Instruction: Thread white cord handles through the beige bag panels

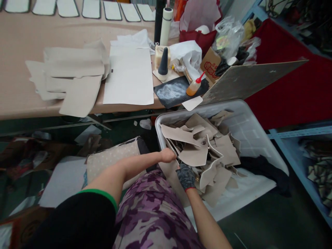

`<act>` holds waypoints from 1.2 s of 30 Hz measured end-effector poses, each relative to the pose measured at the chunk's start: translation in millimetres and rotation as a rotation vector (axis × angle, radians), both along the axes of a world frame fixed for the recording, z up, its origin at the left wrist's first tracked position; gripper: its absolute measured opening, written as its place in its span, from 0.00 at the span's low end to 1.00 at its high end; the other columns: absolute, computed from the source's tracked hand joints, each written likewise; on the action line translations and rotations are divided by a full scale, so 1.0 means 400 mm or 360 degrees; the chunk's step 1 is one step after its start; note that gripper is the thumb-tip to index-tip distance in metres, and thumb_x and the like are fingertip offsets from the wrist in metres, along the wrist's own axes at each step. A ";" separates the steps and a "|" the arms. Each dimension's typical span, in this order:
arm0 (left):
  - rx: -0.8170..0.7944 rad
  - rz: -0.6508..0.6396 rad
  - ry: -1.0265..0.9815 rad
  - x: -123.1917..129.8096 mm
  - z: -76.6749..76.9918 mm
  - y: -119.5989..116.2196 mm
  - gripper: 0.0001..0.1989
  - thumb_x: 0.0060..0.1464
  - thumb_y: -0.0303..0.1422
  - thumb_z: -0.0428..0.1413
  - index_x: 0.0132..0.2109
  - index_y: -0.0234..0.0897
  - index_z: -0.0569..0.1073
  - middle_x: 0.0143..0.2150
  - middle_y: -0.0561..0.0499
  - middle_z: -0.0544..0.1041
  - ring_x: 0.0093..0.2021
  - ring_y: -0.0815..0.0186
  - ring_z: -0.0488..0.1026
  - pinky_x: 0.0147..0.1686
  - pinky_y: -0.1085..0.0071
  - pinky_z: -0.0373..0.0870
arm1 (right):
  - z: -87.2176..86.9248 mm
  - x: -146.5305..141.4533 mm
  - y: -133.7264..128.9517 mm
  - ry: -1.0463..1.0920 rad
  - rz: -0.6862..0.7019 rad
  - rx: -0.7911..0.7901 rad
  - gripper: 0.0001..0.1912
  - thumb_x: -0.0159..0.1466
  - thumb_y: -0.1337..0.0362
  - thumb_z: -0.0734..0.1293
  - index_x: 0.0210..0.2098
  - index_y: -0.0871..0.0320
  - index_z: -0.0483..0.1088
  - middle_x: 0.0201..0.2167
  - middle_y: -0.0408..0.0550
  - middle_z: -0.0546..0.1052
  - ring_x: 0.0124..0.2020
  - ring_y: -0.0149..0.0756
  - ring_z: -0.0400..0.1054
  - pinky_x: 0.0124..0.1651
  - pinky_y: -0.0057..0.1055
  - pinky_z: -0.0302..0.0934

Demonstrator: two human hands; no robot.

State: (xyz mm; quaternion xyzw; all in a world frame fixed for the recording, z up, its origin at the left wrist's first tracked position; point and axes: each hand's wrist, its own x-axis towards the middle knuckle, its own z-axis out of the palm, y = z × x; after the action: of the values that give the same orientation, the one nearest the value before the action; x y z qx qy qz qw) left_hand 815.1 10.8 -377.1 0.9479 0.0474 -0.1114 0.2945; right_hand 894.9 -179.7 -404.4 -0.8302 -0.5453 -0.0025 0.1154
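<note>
A white plastic bin (259, 138) in front of me holds a jumbled heap of beige cut pieces (193, 152) that look like leather or thin sheet. My left hand (168, 155), bare, is closed at the bin's near left side on the edge of a beige piece (173, 180). That piece hangs down beside my lap. Close by, my right hand (186, 177) wears a grey knit glove with a red cuff. Its fingers curl at the same edge, partly hidden among the pieces. Small metal fittings show on some pieces in the heap.
Above is a table (15, 86) with stacked beige pieces (75, 72), white sheets (129, 74) and a row of dark-edged panels (112, 10). A glue bottle (193, 87) lies near the table's edge. A grey board (254, 81) leans behind the bin; blue shelving (298, 133) stands right.
</note>
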 end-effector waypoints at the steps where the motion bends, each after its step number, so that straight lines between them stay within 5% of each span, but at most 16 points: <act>1: -0.0025 0.0025 0.0011 0.001 -0.003 0.006 0.06 0.53 0.29 0.56 0.32 0.36 0.78 0.36 0.45 0.79 0.38 0.58 0.74 0.35 0.71 0.64 | -0.004 0.006 -0.005 0.0034 -0.0004 0.0021 0.17 0.66 0.61 0.56 0.26 0.59 0.70 0.24 0.53 0.75 0.26 0.36 0.69 0.33 0.31 0.63; 9: -0.0330 0.0236 0.0110 -0.013 -0.021 0.055 0.07 0.54 0.30 0.57 0.39 0.39 0.79 0.38 0.53 0.80 0.38 0.66 0.73 0.34 0.78 0.62 | -0.025 0.025 -0.033 0.0244 -0.0015 0.0093 0.15 0.65 0.61 0.55 0.32 0.57 0.71 0.28 0.53 0.77 0.31 0.38 0.71 0.37 0.34 0.66; 17: -0.0683 0.0472 0.0108 -0.033 -0.012 0.022 0.06 0.51 0.30 0.58 0.34 0.36 0.79 0.32 0.52 0.78 0.33 0.67 0.71 0.32 0.76 0.62 | -0.001 -0.012 0.057 0.0270 -0.0078 0.0073 0.16 0.65 0.57 0.57 0.30 0.59 0.71 0.28 0.58 0.76 0.32 0.42 0.71 0.38 0.38 0.65; 26: -0.1302 0.0742 -0.0027 -0.054 -0.040 -0.013 0.11 0.52 0.30 0.56 0.43 0.32 0.77 0.34 0.53 0.77 0.36 0.69 0.71 0.36 0.78 0.66 | 0.009 0.003 0.047 0.0399 -0.0057 0.0162 0.25 0.68 0.53 0.51 0.26 0.57 0.71 0.28 0.57 0.77 0.31 0.40 0.72 0.38 0.36 0.66; 31: -0.1382 0.0988 -0.0050 -0.043 -0.045 -0.045 0.09 0.49 0.30 0.56 0.37 0.29 0.76 0.28 0.53 0.74 0.30 0.70 0.68 0.33 0.77 0.66 | 0.018 -0.009 0.037 0.0298 -0.0069 0.0180 0.27 0.69 0.52 0.49 0.28 0.59 0.71 0.28 0.58 0.76 0.33 0.42 0.71 0.41 0.39 0.66; 36: -0.1288 0.1199 -0.0069 -0.023 -0.046 -0.077 0.11 0.50 0.30 0.52 0.37 0.30 0.75 0.25 0.54 0.69 0.27 0.70 0.66 0.28 0.76 0.63 | 0.034 -0.004 -0.032 0.0195 -0.0121 0.0183 0.26 0.69 0.52 0.50 0.26 0.59 0.69 0.24 0.56 0.74 0.26 0.39 0.69 0.32 0.35 0.64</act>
State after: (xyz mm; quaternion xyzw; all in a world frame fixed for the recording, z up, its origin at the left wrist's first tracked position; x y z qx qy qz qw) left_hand 805.8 -20.2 -395.3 0.6787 0.3307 0.0119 0.6556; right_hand 893.4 -192.4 -390.9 -0.8410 -0.5043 0.0125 0.1959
